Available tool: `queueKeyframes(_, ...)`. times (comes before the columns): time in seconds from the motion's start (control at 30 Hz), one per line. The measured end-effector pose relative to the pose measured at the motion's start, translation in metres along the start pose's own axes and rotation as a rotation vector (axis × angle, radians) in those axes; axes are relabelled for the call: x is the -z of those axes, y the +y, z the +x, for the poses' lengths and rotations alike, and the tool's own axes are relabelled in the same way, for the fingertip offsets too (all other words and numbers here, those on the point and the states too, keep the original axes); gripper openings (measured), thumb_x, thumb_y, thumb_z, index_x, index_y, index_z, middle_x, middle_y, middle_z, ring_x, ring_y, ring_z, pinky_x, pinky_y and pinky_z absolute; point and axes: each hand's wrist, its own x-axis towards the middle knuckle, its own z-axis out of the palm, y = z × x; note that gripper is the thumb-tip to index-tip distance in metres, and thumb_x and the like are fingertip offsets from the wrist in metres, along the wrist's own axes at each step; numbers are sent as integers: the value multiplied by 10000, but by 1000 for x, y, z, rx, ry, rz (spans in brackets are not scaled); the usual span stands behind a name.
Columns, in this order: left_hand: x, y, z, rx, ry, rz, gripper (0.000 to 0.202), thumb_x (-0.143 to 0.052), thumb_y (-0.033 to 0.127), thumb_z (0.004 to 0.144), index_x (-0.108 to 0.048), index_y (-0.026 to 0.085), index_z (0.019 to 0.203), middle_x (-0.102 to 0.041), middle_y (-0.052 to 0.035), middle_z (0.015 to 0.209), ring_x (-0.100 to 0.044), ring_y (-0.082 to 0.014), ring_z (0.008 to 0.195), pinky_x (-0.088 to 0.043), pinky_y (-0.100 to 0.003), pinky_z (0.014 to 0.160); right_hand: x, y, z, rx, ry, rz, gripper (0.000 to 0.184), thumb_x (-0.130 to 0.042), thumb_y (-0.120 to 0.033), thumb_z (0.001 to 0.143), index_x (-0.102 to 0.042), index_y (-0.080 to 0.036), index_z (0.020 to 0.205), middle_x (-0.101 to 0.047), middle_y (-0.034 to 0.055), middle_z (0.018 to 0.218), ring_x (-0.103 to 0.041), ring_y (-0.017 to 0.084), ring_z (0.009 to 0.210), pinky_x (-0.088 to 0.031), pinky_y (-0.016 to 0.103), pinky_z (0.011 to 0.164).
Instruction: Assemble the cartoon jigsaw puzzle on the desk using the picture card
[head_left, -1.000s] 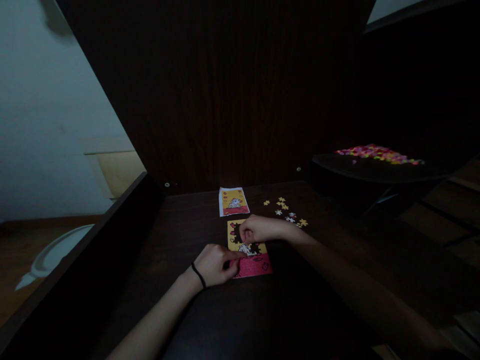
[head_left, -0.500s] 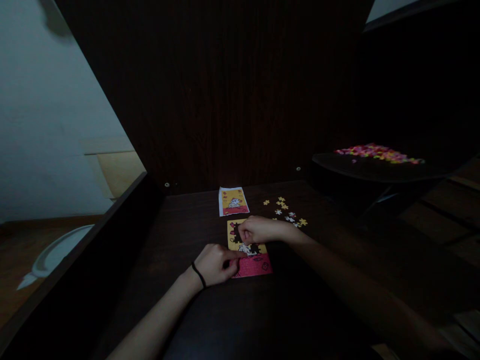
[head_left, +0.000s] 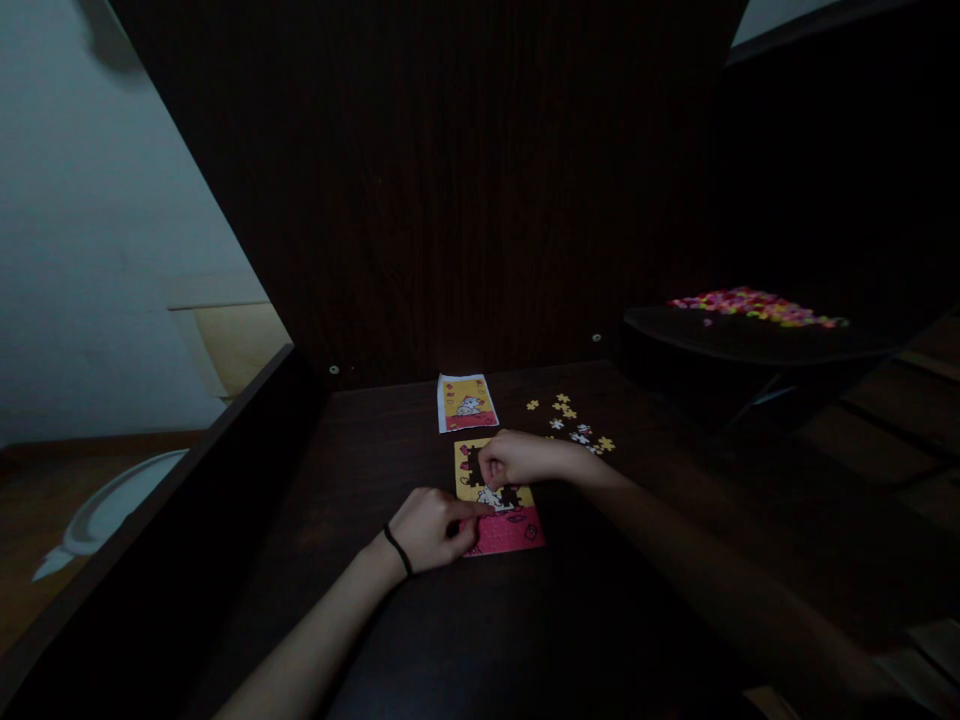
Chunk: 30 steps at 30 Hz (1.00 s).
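A partly assembled jigsaw puzzle [head_left: 506,535], yellow above and pink below, lies on the dark wooden surface. Dark gaps show in its middle and upper part. My left hand [head_left: 431,530], a black band at its wrist, rests at the puzzle's left edge; its index finger stretches onto the white figure and the thumb is apart. Above the puzzle's middle, my right hand [head_left: 517,458] is closed in a pinch on a puzzle piece, mostly hidden by the fingers. Loose puzzle pieces [head_left: 581,437], yellow and white, are scattered behind my right forearm.
A reference picture [head_left: 469,402] on white paper lies just behind the puzzle. Upright dark panels [head_left: 450,200] stand at the back, and a low side rail [head_left: 150,530] runs along the left. A pile of colourful small pieces [head_left: 757,305] sits on a dark seat at the right.
Hardly anything differs. My right hand has shifted very slightly over the puzzle, still pinched; my left hand stays in place.
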Motion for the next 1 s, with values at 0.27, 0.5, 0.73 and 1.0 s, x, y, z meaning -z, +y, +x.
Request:
queueKeyframes(0.27,0,0,0,-5,-4,-16,351,-426,176,755,-596,245,1054,-662,12,652,-576,-101,535,-390,-179,540,2,2,-2,52,-5,-25,220,-493,-40,667,-629,-118,821,-525,-27,590,-423,58,507,-317,157,464)
queueKeyframes(0.5,-2,-1,0,0,0,28,341,-432,194,760,-597,251,1052,-662,4,645,-574,-110,534,-375,-187,525,3,11,1,56,-36,133,202,-528,-88,689,-620,-103,869,-542,-18,608,-461,65,523,-358,163,488)
queueKeyframes(0.73,-1,-1,0,3,-14,27,345,-441,190,757,-591,250,1062,-659,12,638,-566,-103,525,-368,-182,521,13,6,-7,52,61,80,221,-475,-28,693,-622,-108,837,-560,1,660,-449,72,552,-347,177,502)
queueKeyframes(1.0,0,0,0,-14,-4,41,334,-434,212,769,-590,244,1062,-660,8,651,-568,-102,534,-387,-181,536,12,11,-7,110,171,15,196,-409,-127,805,-595,-145,863,-590,57,874,-520,134,774,-409,248,704)
